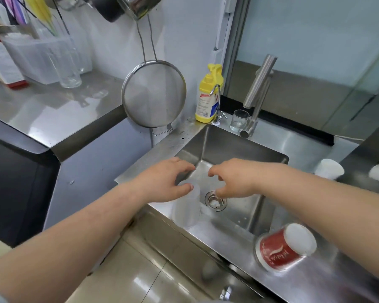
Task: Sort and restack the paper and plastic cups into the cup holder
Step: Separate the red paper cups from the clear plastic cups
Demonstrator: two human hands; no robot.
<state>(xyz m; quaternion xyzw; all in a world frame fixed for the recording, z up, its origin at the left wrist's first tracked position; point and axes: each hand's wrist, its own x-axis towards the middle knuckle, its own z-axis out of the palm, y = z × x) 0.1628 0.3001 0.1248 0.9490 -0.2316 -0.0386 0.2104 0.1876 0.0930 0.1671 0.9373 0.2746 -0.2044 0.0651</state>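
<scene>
Far left: steel counter [53,110] with a clear tub [37,60], glasses and a red-edged carton against the white wall. Below it, dark cabinet fronts. Centre: mesh strainer [154,94] hanging by its wire handle, with a yellow soap bottle [208,99] just right of it at the sink's back corner. Steel sink [239,147] set in a steel worktop, drain [215,201] in the basin floor, small glass [239,120] beside the tap [258,92]. Left hand [164,182] over the sink's near-left edge, fingers curled round the top of a clear plastic cup [186,206] standing upright there. Right hand [230,180] above the drain, fingers bent downward, pinching something small and unclear. Right: red paper cup [282,250] upturned on the near rim, white cup [329,169] on the worktop beyond the right forearm. Glossy tiled floor below.
</scene>
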